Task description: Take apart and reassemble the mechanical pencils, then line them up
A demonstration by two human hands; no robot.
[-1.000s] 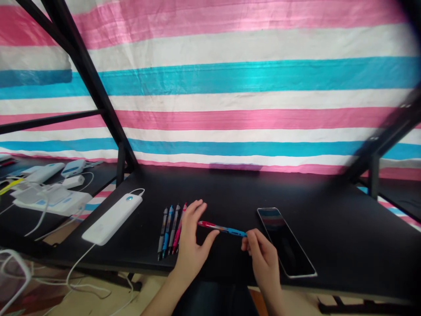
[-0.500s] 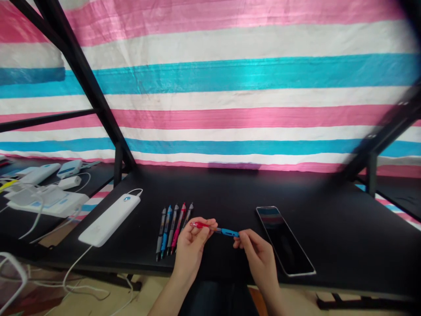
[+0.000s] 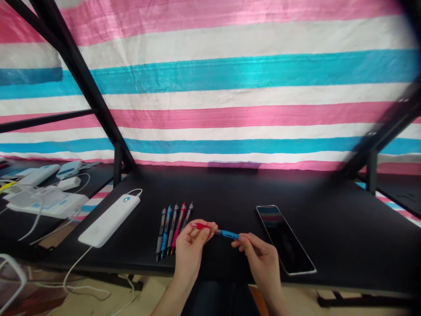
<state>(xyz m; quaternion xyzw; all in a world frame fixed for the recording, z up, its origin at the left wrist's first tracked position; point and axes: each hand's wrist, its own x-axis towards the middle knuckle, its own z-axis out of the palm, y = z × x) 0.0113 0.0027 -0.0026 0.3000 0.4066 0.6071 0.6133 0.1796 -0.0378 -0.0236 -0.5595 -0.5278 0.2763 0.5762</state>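
Between my two hands, above the near part of the black table, is a pen (image 3: 226, 234) with a red clip end and a blue grip. My left hand (image 3: 194, 245) pinches its red end between thumb and fingers. The fingers of my right hand (image 3: 259, 254) are closed around the tip of the blue grip, hiding the point. Just left of my left hand, several click pens (image 3: 171, 230) lie side by side in a row, some grey, one blue, one pink-red. The left hand covers the lower part of the rightmost grey one.
A smartphone (image 3: 285, 239) lies face up to the right of my right hand. At the left lies a white power bank (image 3: 110, 221) with a cable. More white devices (image 3: 49, 204) and cables sit on another table further left. Black metal posts (image 3: 82, 74) frame a striped sheet (image 3: 230, 74).
My right hand has shifted slightly right and down with its fingers still on the blue end. The pen and my left hand stay nearly where they were.
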